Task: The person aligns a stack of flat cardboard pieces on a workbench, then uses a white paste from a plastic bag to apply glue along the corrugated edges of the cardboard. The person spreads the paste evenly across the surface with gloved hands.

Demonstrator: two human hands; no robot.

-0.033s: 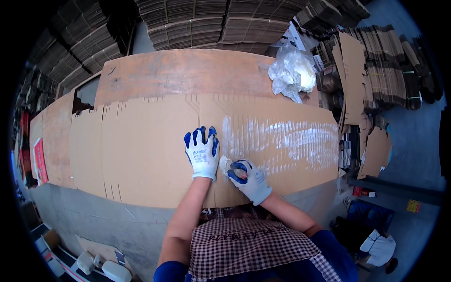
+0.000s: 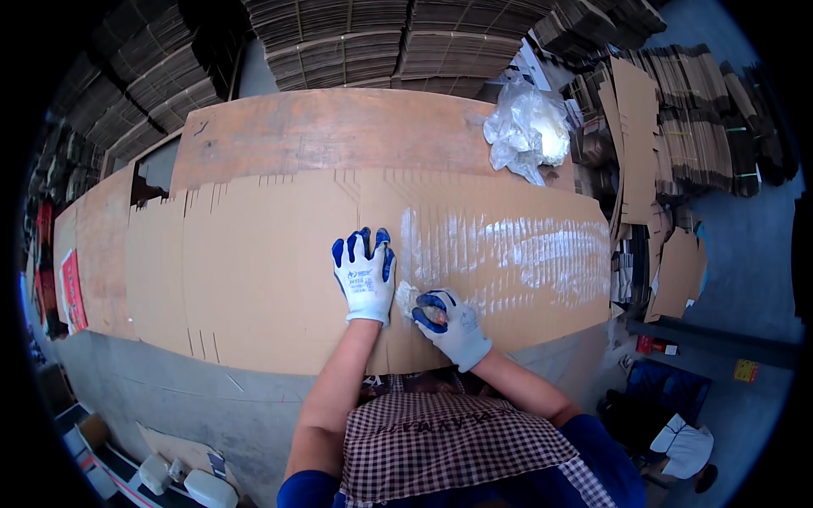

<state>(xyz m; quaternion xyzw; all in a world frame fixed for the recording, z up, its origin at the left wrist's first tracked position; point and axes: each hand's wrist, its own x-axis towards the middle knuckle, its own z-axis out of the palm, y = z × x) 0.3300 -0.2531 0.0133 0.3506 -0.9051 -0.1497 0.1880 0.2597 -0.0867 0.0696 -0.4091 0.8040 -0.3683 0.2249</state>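
Note:
A large brown cardboard sheet lies flat across the table, with slots cut along its edges. Whitish, glossy streaks of what looks like glue cover much of its right part. My left hand, in a white glove with blue fingers, presses on the sheet near its middle, fingers stretched out and apart. Just to the right, my right hand, gloved alike, is closed around a pale, translucent wad that touches the cardboard. Whether the wad is bristles or crumpled plastic cannot be made out; my fingers hide part of it.
Crumpled clear plastic lies at the far right of the wooden tabletop. Bundled cardboard stacks stand behind the table, with more cardboard upright at the right. A red-and-white item lies at the left end.

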